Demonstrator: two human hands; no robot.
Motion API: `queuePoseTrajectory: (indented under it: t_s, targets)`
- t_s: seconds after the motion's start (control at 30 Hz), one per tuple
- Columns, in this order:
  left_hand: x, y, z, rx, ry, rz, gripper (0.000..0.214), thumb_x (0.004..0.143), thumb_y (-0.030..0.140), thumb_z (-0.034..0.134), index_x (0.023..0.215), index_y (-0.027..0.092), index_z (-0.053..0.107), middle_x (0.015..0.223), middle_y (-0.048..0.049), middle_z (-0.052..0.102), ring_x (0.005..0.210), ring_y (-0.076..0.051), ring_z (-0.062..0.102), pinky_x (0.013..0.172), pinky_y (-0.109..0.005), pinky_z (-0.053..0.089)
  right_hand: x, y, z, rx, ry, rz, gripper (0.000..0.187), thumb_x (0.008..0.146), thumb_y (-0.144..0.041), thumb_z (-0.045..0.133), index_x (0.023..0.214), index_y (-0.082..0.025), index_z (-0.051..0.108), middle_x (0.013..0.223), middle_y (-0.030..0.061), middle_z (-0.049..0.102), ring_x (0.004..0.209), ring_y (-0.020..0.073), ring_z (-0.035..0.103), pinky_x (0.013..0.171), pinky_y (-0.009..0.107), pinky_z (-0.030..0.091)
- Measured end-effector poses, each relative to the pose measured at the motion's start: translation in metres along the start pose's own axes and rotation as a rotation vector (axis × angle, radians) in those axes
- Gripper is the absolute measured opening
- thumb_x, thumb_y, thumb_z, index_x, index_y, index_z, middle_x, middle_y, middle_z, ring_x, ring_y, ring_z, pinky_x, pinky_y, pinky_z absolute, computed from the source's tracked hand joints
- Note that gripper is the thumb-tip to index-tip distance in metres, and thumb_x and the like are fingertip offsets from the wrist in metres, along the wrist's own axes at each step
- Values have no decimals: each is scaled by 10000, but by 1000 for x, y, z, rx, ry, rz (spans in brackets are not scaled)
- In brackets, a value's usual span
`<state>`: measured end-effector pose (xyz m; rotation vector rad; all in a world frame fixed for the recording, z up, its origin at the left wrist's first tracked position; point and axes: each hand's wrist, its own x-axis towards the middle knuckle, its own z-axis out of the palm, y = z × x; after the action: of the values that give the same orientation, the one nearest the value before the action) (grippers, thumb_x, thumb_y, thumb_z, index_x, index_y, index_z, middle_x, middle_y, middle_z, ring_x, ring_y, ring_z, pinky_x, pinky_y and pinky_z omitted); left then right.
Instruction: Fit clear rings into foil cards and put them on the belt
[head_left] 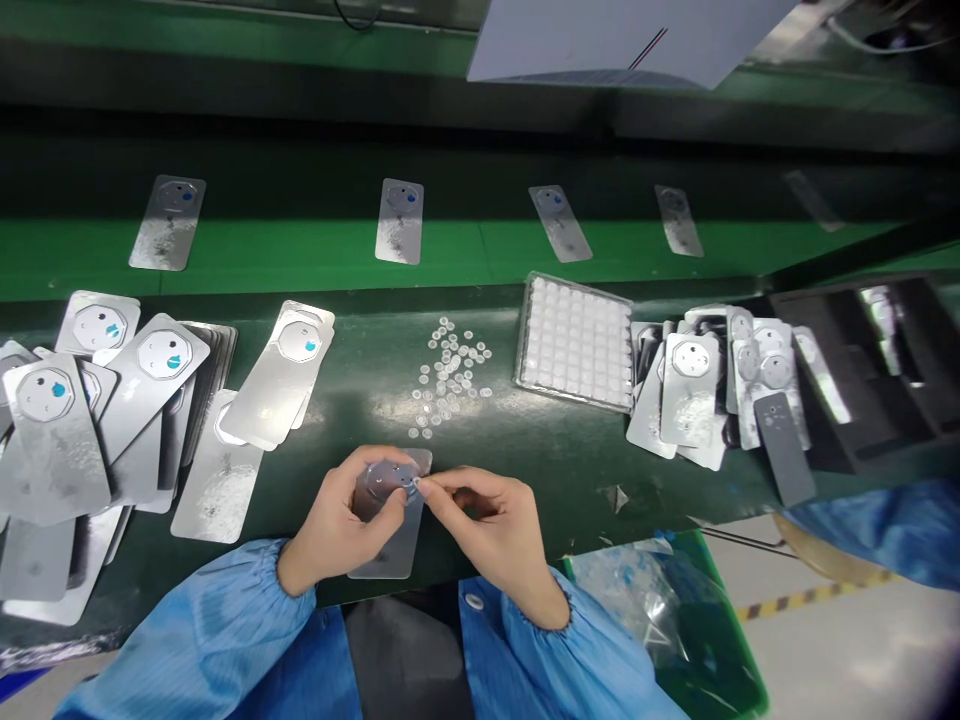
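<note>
My left hand [341,525] grips a silver phone back cover [390,520] at the near edge of the dark green bench. Its fingers wrap the cover's upper end, where the round camera ring sits. My right hand [495,525] is closed in a pinch, thumb and forefinger meeting at the ring's right side on something too small to name. Just beyond the hands lies a scatter of several small clear round lenses [450,375]. Both arms wear blue sleeves.
A clear tray [574,340] of small round parts sits right of the lenses. Piles of silver covers lie at left [112,420] and right [709,385]. Single covers ride the green conveyor belt [300,245] behind. A plastic bag [645,600] hangs at lower right.
</note>
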<state>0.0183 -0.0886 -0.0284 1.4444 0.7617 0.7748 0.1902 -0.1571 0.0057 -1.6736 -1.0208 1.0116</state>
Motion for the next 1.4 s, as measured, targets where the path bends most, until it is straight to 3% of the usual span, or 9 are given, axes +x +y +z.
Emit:
queuePoseTrajectory:
  t_s: [0.1, 0.2, 0.33, 0.8, 1.03, 1.17, 1.27, 1.33, 1.4]
  targets:
    - [-5, -4, 2, -92, 6, -74, 500, 955, 207, 673, 1428, 247, 513, 1046, -65, 752, 834, -173, 746, 741, -260, 633, -2, 2, 9, -42, 67, -64, 191, 908, -373, 758, 818, -219, 825, 668, 34, 715, 526, 141, 541, 492, 284, 441]
    - [-6, -5, 3, -167, -30, -125, 762, 985, 236, 650, 1630, 286, 247, 969, -45, 752, 793, -173, 745, 748, -277, 646, -3, 2, 15, -64, 107, -93, 170, 921, -344, 749, 841, -215, 825, 667, 30, 711, 538, 144, 552, 500, 289, 450]
    - [-4, -2, 4, -185, -27, -123, 884, 999, 252, 637, 1679, 306, 76, 949, -29, 756, 823, -170, 758, 811, -290, 651, -4, 0, 20, -73, 138, -135, 161, 915, -319, 752, 812, -212, 813, 654, 25, 707, 518, 138, 547, 483, 285, 457]
    - [-3, 1, 4, -205, -12, -121, 867, 1002, 269, 632, 1683, 257, 96, 1093, -80, 770, 893, -151, 755, 874, -263, 628, -4, -2, 25, -80, 164, -122, 235, 928, -383, 737, 768, -215, 778, 656, 36, 699, 533, 151, 544, 498, 300, 462]
    - [-6, 8, 0, -249, -30, -128, 829, 980, 289, 667, 1668, 216, 210, 1000, -64, 781, 825, -159, 745, 766, -236, 624, 8, -7, 11, 155, 35, 134, 498, 755, -464, 890, 581, -219, 493, 541, -34, 538, 519, 115, 496, 494, 244, 445]
    - [5, 2, -2, -288, 41, -247, 807, 907, 340, 764, 1599, 169, 384, 955, -49, 780, 770, -150, 720, 721, -226, 602, 23, 2, 9, 347, -98, 252, 528, 698, -517, 922, 677, -221, 485, 563, -72, 488, 459, 73, 400, 409, 194, 363]
    - [9, -5, 1, -349, 104, -364, 713, 857, 382, 813, 1468, 139, 538, 911, -46, 768, 733, -142, 699, 673, -220, 579, 21, 12, 13, 437, -162, 264, 497, 761, -647, 827, 847, -220, 587, 614, -46, 547, 488, 106, 479, 391, 197, 404]
    - [7, -6, 5, -364, 176, -374, 602, 818, 410, 843, 1308, 131, 634, 906, -51, 758, 739, -149, 698, 663, -226, 572, 11, 16, 17, 374, -229, 221, 506, 792, -646, 800, 988, -207, 641, 710, 2, 637, 574, 144, 568, 427, 214, 464]
    - [8, -2, 9, -347, 218, -336, 510, 823, 431, 830, 1198, 134, 652, 906, -61, 749, 765, -171, 713, 674, -248, 577, 4, 19, 21, 244, -292, 177, 451, 816, -590, 805, 970, -187, 671, 694, 8, 653, 562, 146, 569, 430, 214, 456]
